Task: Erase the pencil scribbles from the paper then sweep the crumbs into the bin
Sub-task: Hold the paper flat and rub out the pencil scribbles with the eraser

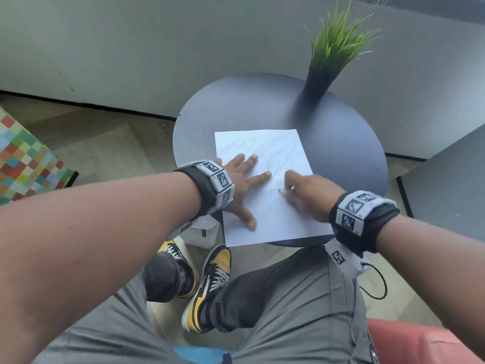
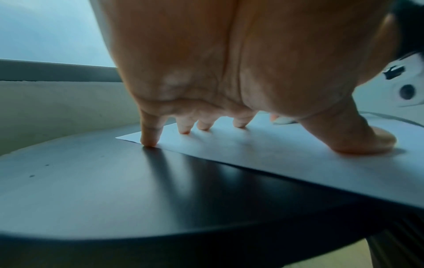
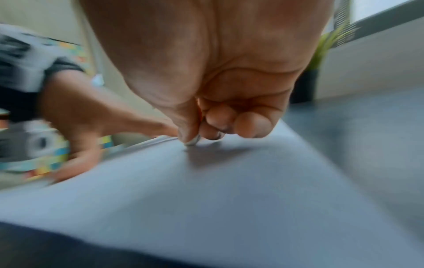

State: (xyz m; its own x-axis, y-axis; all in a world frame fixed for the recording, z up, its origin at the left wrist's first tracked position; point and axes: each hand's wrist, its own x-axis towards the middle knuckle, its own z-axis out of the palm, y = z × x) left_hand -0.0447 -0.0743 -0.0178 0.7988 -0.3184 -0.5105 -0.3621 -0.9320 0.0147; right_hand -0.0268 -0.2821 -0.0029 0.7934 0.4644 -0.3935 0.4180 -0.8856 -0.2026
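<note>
left hand [image 1: 242,183] spread flat, pinning paper [image 1: 273,216] | right hand [image 1: 305,193] pinching eraser [image 3: 192,142] on paper beside left thumb, mostly hidden by fingers | right-wrist view blurred | bin [image 1: 200,233] under left wrist, mostly hidden

The light is soft and a bit blue, like daylight. The head view is sharp in the middle, but straight lines bend near its edges. In the left wrist view the fingers [image 2: 149,134] throw long dark shadows across the shiny surface [image 2: 114,190]. The right wrist view is smeared with blur.
</note>
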